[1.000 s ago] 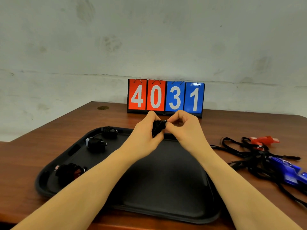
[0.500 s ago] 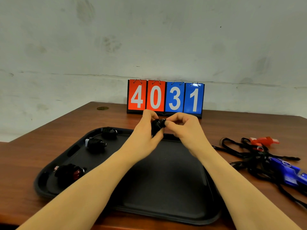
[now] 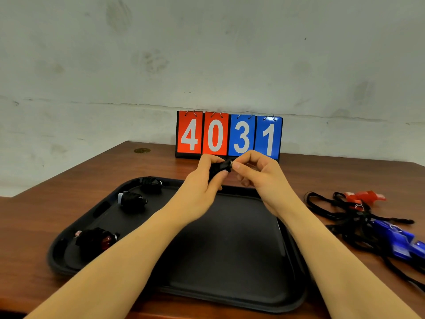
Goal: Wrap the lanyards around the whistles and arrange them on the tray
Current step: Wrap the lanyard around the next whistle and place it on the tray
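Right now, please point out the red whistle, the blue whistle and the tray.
red whistle [image 3: 363, 196], head view, on its red body.
blue whistle [image 3: 400, 244], head view, on its blue body.
tray [image 3: 230, 261], head view, on its bare floor.

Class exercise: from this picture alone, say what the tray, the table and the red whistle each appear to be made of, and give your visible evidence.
Tray: probably matte black plastic, with a moulded rolled rim and little glare.
Table: reddish-brown wood or wood-look laminate; grain streaks show, with a soft sheen.
Red whistle: likely hard glossy plastic, with crisp edges and bright uniform colour.
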